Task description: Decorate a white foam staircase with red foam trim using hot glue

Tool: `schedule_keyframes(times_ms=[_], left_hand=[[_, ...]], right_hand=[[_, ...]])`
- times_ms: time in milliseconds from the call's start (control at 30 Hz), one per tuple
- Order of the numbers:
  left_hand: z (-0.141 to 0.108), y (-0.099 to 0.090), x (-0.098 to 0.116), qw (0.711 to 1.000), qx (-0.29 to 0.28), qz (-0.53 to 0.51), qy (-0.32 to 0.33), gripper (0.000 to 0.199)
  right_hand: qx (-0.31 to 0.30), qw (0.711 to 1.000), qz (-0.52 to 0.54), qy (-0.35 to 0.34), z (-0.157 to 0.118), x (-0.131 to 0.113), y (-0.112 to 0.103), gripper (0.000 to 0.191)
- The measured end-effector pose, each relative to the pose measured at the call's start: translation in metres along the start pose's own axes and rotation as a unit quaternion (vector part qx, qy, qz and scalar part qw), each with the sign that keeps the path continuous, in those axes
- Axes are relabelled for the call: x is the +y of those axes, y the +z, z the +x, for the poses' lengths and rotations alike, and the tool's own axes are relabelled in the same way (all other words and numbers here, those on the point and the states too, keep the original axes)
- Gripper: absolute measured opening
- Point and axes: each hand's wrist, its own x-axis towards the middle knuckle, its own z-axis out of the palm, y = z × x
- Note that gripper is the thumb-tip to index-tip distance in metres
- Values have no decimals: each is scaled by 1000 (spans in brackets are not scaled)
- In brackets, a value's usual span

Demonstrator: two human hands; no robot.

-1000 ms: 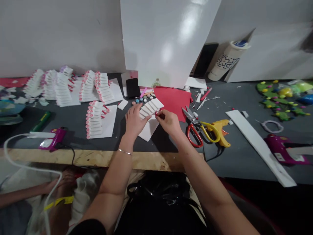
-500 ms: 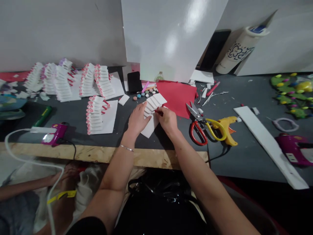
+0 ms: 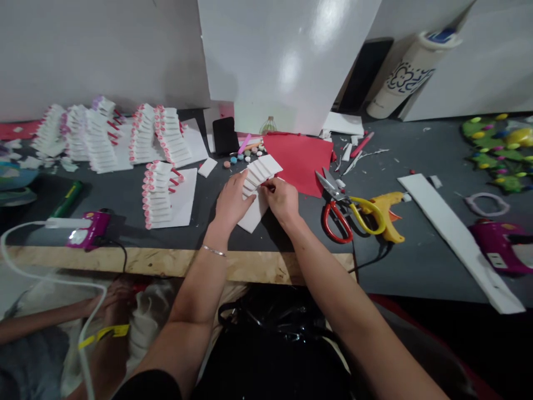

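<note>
A white foam piece [image 3: 255,215] with a row of raised white strips [image 3: 263,169] lies on the dark table in front of me. My left hand [image 3: 233,200] rests on its left side, fingers spread over the strips. At the right edge of the strips, my right hand [image 3: 281,199] is closed in a pinch on a small dark red piece, mostly hidden by the fingers. To the left lies a similar piece [image 3: 183,197] with pink round ends and red sticks. A red sheet [image 3: 302,161] is just beyond my right hand.
Scissors [image 3: 333,189] and a yellow glue gun [image 3: 385,214] lie to the right, near a long white foam strip [image 3: 458,239]. More strip pieces [image 3: 144,133] stand at the back left. A purple power socket [image 3: 94,229] sits front left. Another person's arm [image 3: 62,316] shows below.
The view has shifted slightly. My right hand keeps its pinch at the strips' edge, and my left hand stays on the foam piece.
</note>
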Motion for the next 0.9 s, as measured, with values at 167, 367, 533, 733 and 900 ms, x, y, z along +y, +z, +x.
schedule_keyframes(times_ms=[167,367,533,733,900], left_hand=[[0,0,0,1000,5,-2,6,66],[1,-1,2,1000,10,-1,3,65],[2,-2,5,1000,7,9,-3,65],[2,-2,4,1000,6,11,-3,65],[2,-2,3,1000,2,6,-5,67]], right_hand=[[1,1000,-10,-8,0,0,2,20],[13,999,-31,-13,2,-1,5,18],[19,999,-23,-31,4,2,9,16],[22,999,5,-40,5,5,9,17],[20,998,27,-49,3,6,9,18]])
